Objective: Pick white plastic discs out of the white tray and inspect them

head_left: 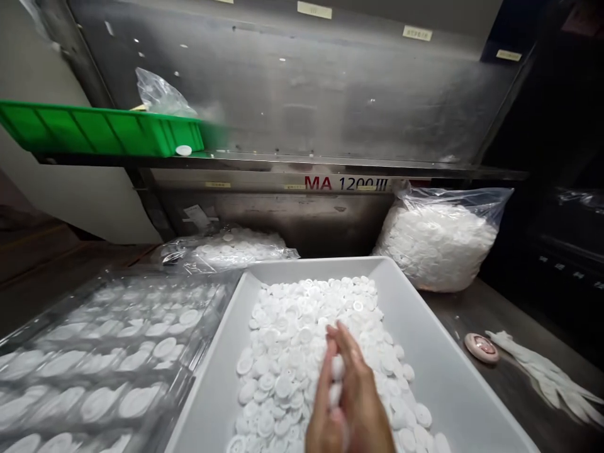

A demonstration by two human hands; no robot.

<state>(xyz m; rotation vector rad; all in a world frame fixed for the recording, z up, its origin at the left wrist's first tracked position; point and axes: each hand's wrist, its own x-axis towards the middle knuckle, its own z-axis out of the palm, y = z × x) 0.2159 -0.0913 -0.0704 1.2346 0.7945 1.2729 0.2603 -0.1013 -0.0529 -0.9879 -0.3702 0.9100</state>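
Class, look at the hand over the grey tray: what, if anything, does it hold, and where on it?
The hand pinches small round white plastic caps by their edges between the fingertips; which hand it is cannot be told.

Clearances around you: grey tray (425, 327) walls bare on its right and left inner slopes — room to pass there. Left blocked by the clear blister tray (108, 352); rear by the flat bag (226, 248) and full bag (438, 242); green bin (94, 129) overhangs — right counter holds a glove (547, 374).

Both hands (346, 402) overlap, wrists cut off below.
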